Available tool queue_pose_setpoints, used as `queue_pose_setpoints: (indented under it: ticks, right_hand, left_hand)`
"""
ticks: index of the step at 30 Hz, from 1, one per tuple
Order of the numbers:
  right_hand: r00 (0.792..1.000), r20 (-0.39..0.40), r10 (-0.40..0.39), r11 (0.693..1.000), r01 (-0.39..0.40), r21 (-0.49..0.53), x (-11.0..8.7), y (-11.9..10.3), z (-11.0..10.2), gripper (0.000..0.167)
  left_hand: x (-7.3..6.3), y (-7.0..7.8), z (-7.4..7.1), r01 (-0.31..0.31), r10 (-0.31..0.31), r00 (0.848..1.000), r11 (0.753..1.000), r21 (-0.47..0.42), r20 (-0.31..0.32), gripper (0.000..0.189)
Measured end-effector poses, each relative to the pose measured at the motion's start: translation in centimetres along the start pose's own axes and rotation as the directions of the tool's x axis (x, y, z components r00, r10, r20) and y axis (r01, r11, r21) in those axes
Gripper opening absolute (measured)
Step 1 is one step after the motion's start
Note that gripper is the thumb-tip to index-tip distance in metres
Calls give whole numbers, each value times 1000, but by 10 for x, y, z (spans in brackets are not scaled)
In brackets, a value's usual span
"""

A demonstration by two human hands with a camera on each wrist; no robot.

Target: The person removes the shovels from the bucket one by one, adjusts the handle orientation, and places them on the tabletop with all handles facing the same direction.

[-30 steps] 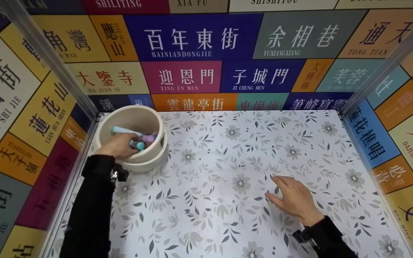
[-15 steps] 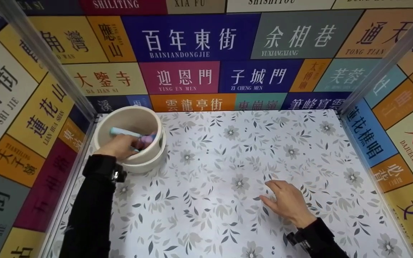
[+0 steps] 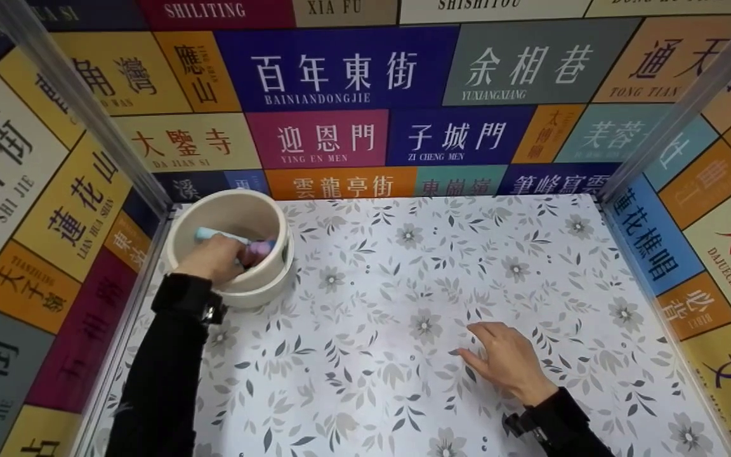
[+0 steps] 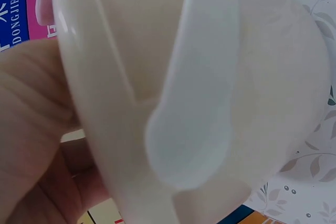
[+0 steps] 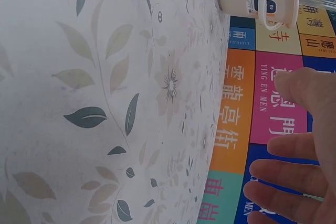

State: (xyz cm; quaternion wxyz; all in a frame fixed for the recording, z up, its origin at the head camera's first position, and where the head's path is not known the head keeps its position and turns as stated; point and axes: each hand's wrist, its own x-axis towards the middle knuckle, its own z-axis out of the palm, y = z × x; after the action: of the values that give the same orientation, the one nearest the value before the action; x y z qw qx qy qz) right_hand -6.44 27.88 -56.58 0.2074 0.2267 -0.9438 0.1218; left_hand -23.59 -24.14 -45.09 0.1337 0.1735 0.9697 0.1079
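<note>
Left hand (image 3: pixel 213 259) reaches inside bucket (image 3: pixel 267 271) at left, grip hidden; lifting probably needs firm pinch. Right hand (image 3: pixel 506 360), lower right, relaxed.

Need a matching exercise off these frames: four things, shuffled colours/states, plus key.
1. Left hand
2. Right hand
3. Bucket
4. Longest visible stick in the bucket

A. Light blue
B. Fingers spread, holding nothing
C. Cream
D. Reaching in over a rim

Pairs: 1-D, 2-B, 3-C, 4-A
</note>
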Motion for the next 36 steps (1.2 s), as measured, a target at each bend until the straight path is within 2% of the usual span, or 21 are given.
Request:
queue_pose_setpoints:
  ticks: [2,5,12,15,22,29,31,36]
  right_hand:
    - [1000,-1,-2,1000,2,-2,0,1,0,44]
    - [1000,-6,-5,1000,5,-8,1,2,0,44]
    - [999,-23,-24,1000,24,-18,2,4,-2,44]
    - [999,-30,-32,999,31,-21,2,5,-2,45]
    - [999,-23,-25,1000,24,-19,2,5,-2,44]
    - [1000,-17,-10,1000,10,-15,0,5,-3,43]
    - [1000,-15,-7,1000,7,-15,1,5,-4,43]
    - [1000,0,0,1000,0,-11,4,5,-8,43]
  left_hand:
    - [0,-2,1,25,-24,999,1000,17,-44,4]
    - [-1,-4,4,62,-59,992,998,20,-107,15]
    - [-5,-2,7,173,-170,961,985,-4,-219,21]
    - [-6,-2,8,209,-203,946,978,-6,-251,25]
    - [-8,-8,14,257,-243,924,966,8,-294,22]
    - [-10,-11,21,307,-292,886,952,-16,-361,25]
    - [-10,-10,21,306,-289,884,952,-13,-367,24]
    - [-11,-13,19,282,-257,900,959,21,-353,15]
